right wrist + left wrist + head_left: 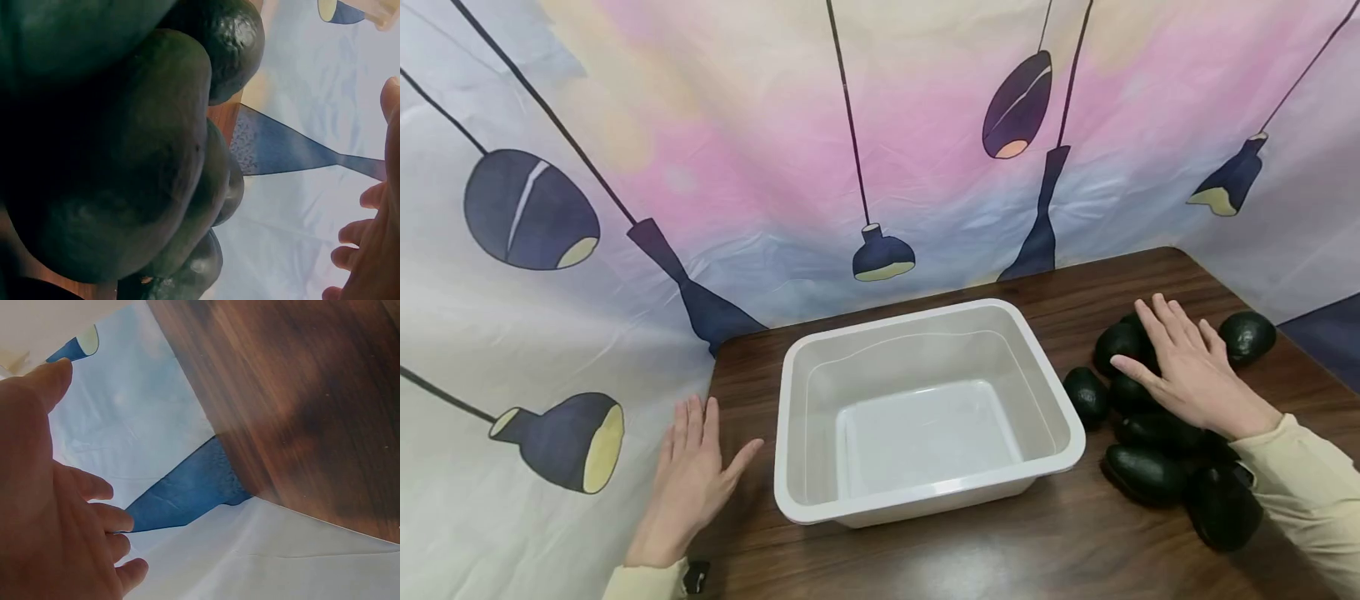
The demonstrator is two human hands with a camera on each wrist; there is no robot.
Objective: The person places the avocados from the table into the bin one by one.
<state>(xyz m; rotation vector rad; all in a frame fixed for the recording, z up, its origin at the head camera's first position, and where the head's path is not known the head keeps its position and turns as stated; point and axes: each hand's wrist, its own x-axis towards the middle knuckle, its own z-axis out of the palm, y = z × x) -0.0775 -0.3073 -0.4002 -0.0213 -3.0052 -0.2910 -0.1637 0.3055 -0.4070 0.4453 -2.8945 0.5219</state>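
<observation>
While cloth [760,108] hangs behind, a tub [917,362] neighbours avocados [1145,477].

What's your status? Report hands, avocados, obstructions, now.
Left hand empty, beside tub. Right hand empty, over avocados. Avocados clustered on table, right of tub, none inside. No obstruction seen between avocados and tub.

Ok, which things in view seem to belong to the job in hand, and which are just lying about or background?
Likely part of the job:
- dark green avocados, seen around the open right hand
- white basin, between that hand and the open left hand

Background:
- wooden table
- lamp-print cloth
</observation>
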